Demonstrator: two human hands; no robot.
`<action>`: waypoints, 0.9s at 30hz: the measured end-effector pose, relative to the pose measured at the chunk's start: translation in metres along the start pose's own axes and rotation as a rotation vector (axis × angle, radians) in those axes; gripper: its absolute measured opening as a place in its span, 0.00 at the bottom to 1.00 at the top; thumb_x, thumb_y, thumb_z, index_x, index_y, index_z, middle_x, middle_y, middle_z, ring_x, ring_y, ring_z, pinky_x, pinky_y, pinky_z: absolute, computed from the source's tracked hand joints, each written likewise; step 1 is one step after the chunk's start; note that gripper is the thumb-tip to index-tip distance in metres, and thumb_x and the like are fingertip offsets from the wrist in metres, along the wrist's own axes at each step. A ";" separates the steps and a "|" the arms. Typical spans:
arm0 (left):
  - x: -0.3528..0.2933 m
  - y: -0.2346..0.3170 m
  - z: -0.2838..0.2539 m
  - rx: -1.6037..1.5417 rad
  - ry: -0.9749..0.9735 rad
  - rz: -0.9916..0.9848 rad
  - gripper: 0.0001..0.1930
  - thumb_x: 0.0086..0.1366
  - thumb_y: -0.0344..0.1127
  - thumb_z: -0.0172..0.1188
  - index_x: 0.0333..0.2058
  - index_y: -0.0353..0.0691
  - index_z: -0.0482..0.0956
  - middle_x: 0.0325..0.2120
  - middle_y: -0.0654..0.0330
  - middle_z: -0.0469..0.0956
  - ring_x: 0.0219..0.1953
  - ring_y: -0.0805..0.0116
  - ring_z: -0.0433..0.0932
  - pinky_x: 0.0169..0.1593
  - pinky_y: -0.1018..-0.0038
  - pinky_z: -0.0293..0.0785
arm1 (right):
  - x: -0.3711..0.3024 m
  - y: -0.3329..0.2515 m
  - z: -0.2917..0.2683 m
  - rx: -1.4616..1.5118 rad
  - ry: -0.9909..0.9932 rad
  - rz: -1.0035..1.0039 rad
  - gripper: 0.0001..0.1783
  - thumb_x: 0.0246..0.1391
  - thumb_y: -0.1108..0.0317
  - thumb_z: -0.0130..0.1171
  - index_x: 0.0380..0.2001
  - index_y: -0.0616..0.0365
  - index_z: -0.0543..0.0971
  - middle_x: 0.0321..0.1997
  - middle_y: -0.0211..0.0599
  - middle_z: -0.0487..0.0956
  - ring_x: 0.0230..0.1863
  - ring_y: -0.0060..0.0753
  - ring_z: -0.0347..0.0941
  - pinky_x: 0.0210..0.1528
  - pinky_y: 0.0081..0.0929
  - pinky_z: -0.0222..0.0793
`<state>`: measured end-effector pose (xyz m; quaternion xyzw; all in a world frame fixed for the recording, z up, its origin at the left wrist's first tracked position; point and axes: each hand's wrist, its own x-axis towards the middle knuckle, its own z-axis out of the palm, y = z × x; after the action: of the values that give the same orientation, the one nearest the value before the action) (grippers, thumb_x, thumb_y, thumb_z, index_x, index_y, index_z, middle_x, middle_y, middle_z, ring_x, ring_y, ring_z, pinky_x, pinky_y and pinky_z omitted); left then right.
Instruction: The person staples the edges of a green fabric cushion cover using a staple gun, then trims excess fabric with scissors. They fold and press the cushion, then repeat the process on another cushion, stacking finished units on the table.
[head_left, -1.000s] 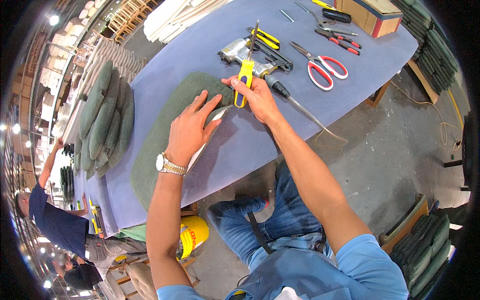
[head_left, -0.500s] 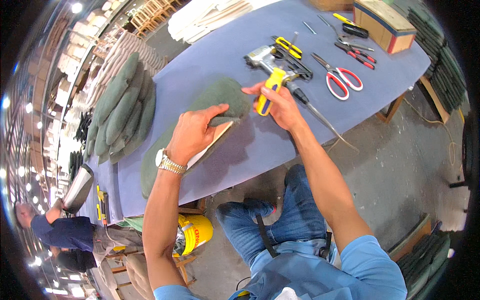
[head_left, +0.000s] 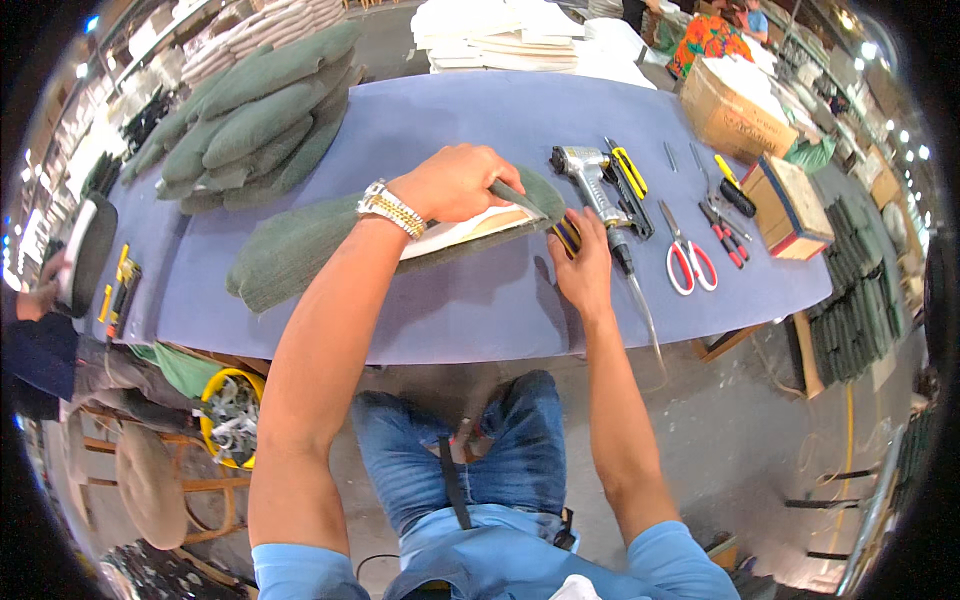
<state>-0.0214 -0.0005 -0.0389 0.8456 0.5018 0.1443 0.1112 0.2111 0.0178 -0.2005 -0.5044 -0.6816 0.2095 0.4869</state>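
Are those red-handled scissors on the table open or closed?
Closed: the red-handled scissors lie flat on the blue table, blades together in one point, handle loops side by side.

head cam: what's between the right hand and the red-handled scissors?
The pneumatic staple gun's nose and hose fitting lie there, between the right hand and the red-handled scissors; otherwise bare blue tabletop. Head view.
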 end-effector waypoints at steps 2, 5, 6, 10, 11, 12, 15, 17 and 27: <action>0.003 0.008 0.001 -0.030 -0.027 0.000 0.15 0.62 0.40 0.70 0.47 0.44 0.87 0.37 0.48 0.86 0.41 0.48 0.85 0.45 0.57 0.78 | 0.002 -0.004 -0.010 0.021 0.102 -0.078 0.28 0.59 0.65 0.67 0.61 0.61 0.76 0.68 0.54 0.74 0.70 0.49 0.69 0.71 0.41 0.63; 0.017 -0.003 0.013 -0.026 -0.017 0.014 0.15 0.62 0.40 0.70 0.45 0.42 0.87 0.37 0.48 0.86 0.41 0.47 0.85 0.46 0.57 0.79 | 0.010 -0.036 -0.023 0.203 -0.049 -0.197 0.27 0.58 0.66 0.68 0.60 0.60 0.78 0.70 0.54 0.73 0.71 0.51 0.69 0.71 0.41 0.63; 0.020 -0.006 0.017 -0.013 0.007 0.031 0.14 0.62 0.42 0.70 0.44 0.42 0.87 0.36 0.49 0.86 0.41 0.47 0.85 0.46 0.56 0.79 | 0.016 -0.040 -0.021 0.217 -0.136 -0.262 0.26 0.56 0.66 0.70 0.58 0.60 0.80 0.67 0.52 0.76 0.68 0.50 0.73 0.69 0.40 0.67; 0.031 -0.003 0.034 0.088 0.021 -0.032 0.16 0.61 0.46 0.70 0.44 0.44 0.87 0.37 0.50 0.87 0.42 0.47 0.85 0.46 0.55 0.80 | 0.041 -0.027 -0.017 0.077 -0.211 -0.195 0.20 0.59 0.73 0.68 0.55 0.61 0.81 0.65 0.44 0.79 0.64 0.38 0.76 0.64 0.35 0.74; 0.031 0.001 0.048 0.119 0.063 -0.025 0.16 0.61 0.47 0.70 0.43 0.45 0.86 0.38 0.51 0.86 0.42 0.48 0.85 0.46 0.54 0.80 | 0.040 -0.016 -0.020 0.069 -0.200 -0.194 0.20 0.58 0.72 0.69 0.54 0.60 0.82 0.64 0.45 0.79 0.63 0.40 0.77 0.63 0.36 0.74; 0.027 0.006 0.059 0.158 0.098 -0.033 0.17 0.61 0.48 0.70 0.43 0.45 0.86 0.39 0.52 0.86 0.43 0.48 0.85 0.46 0.53 0.80 | 0.035 -0.006 -0.019 0.079 -0.196 -0.192 0.20 0.56 0.71 0.70 0.52 0.60 0.84 0.63 0.45 0.80 0.63 0.43 0.78 0.63 0.37 0.74; 0.015 0.015 0.096 0.210 0.204 -0.001 0.20 0.60 0.44 0.70 0.50 0.45 0.82 0.54 0.55 0.79 0.56 0.52 0.80 0.50 0.53 0.81 | 0.012 0.007 -0.013 0.087 -0.138 -0.152 0.18 0.55 0.75 0.67 0.50 0.57 0.85 0.63 0.40 0.81 0.63 0.42 0.77 0.64 0.36 0.73; 0.020 0.007 0.113 0.349 0.371 0.108 0.23 0.60 0.40 0.68 0.53 0.44 0.78 0.57 0.54 0.77 0.59 0.51 0.77 0.51 0.54 0.81 | 0.011 0.010 -0.006 0.231 -0.094 -0.058 0.17 0.55 0.76 0.65 0.49 0.58 0.86 0.60 0.41 0.83 0.61 0.43 0.79 0.63 0.36 0.73; 0.032 0.017 0.123 0.595 0.320 0.113 0.26 0.62 0.32 0.63 0.60 0.45 0.75 0.63 0.56 0.76 0.57 0.51 0.82 0.45 0.60 0.86 | 0.009 0.008 -0.012 0.372 -0.003 -0.113 0.17 0.55 0.76 0.59 0.48 0.62 0.84 0.59 0.48 0.83 0.60 0.46 0.80 0.64 0.38 0.73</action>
<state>0.0507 0.0143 -0.1436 0.8341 0.4853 0.1283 -0.2287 0.2255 0.0272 -0.1976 -0.3665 -0.6591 0.3046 0.5818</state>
